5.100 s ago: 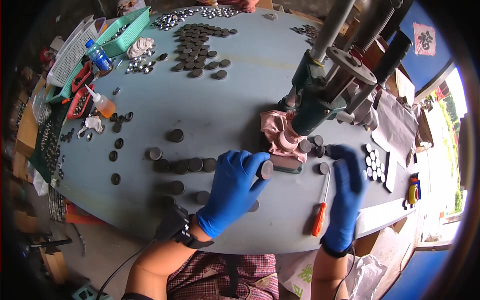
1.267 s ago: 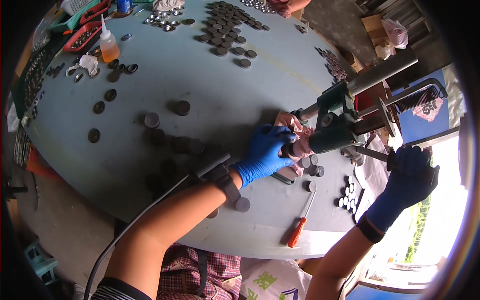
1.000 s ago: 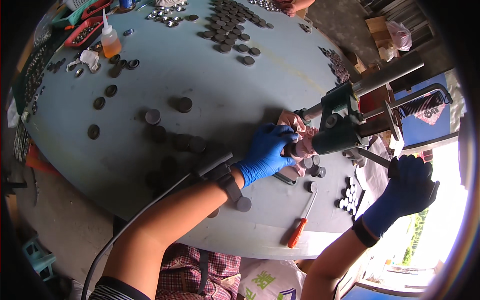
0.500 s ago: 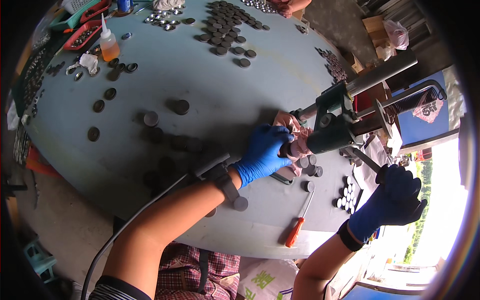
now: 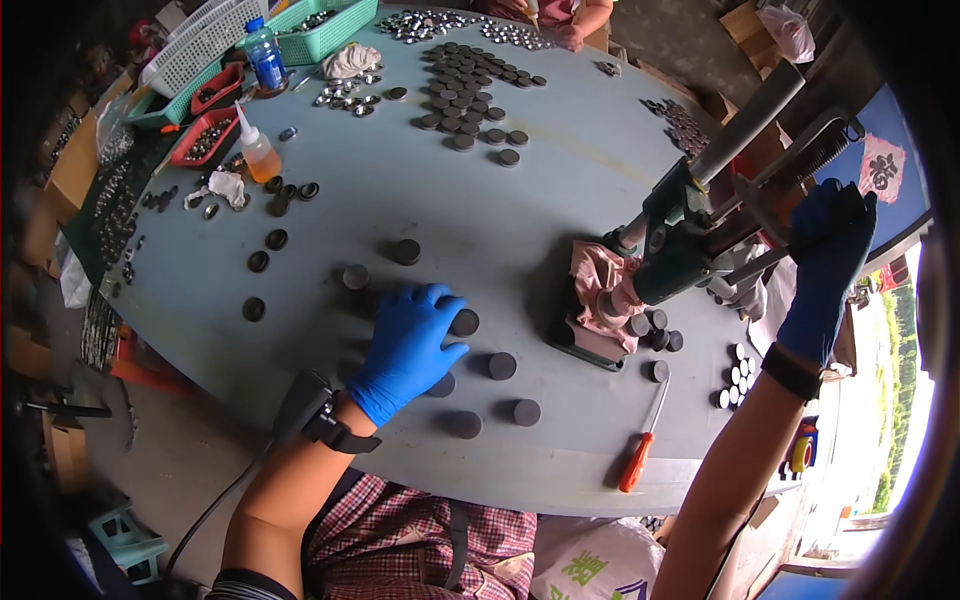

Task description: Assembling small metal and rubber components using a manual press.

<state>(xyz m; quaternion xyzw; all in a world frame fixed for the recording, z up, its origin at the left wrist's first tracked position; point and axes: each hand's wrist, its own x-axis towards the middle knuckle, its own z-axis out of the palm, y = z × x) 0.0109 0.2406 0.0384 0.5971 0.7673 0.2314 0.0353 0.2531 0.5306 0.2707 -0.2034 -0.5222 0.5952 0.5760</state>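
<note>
My left hand (image 5: 408,350), in a blue glove, is over the near left part of the table with fingers apart. A dark round cap (image 5: 464,322) lies between its fingertips and thumb; I cannot tell whether they touch it. Several like it lie around, such as a dark cap (image 5: 502,366) to the right. My right hand (image 5: 832,255), also gloved, is raised and closed round the lever (image 5: 757,266) of a green hand press (image 5: 672,266). Beneath the press head, pink cloth (image 5: 592,268) covers the base, and a round piece (image 5: 607,303) sits on it.
Small caps (image 5: 658,320) stand right of the press base. An orange-handled screwdriver (image 5: 636,462) lies at the near edge. Further left stand an orange-liquid squeeze bottle (image 5: 262,158), red trays (image 5: 205,140) and a blue bottle (image 5: 265,58). Another person's hand (image 5: 568,37) is at the far edge.
My left hand has left the press and moved left to the loose caps. My right hand has gone up with the lever. The whole view has shifted somewhat.
</note>
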